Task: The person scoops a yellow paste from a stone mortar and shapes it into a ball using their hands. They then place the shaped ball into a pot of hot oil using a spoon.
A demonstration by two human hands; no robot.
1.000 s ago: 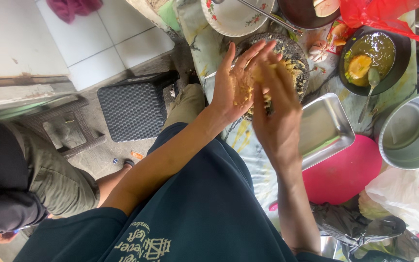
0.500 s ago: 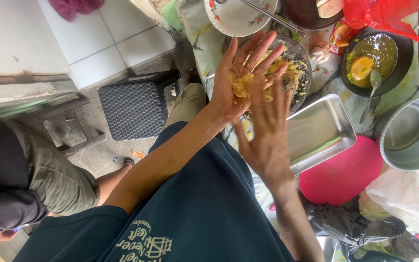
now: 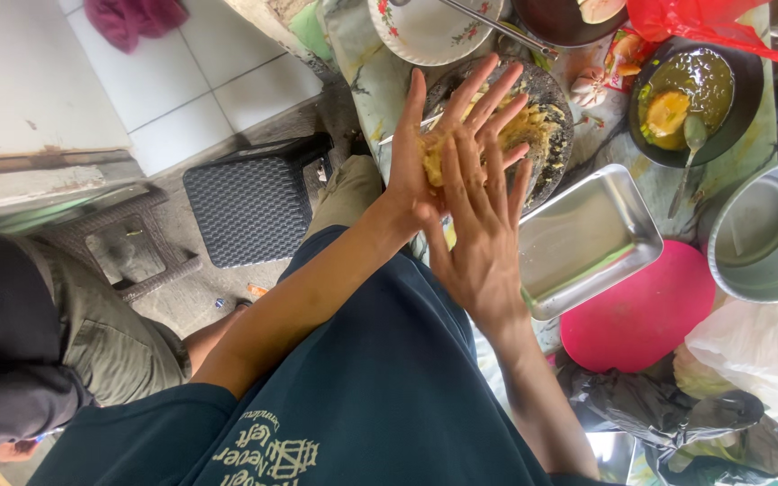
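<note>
While my left hand lies spread with fingers fanned, I see a yellow lump of dough pressed between its palm and my flat, open right hand — both over the dark stone mortar, a steel tray just right of them.

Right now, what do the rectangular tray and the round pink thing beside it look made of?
Rectangular tray: probably stainless steel or aluminium; bare silver walls, dull sheen, rolled rim. Round pink thing: likely plastic; flat, even saturated colour, matte, no grain. It could be a lid or a board; the view leaves that open.
</note>
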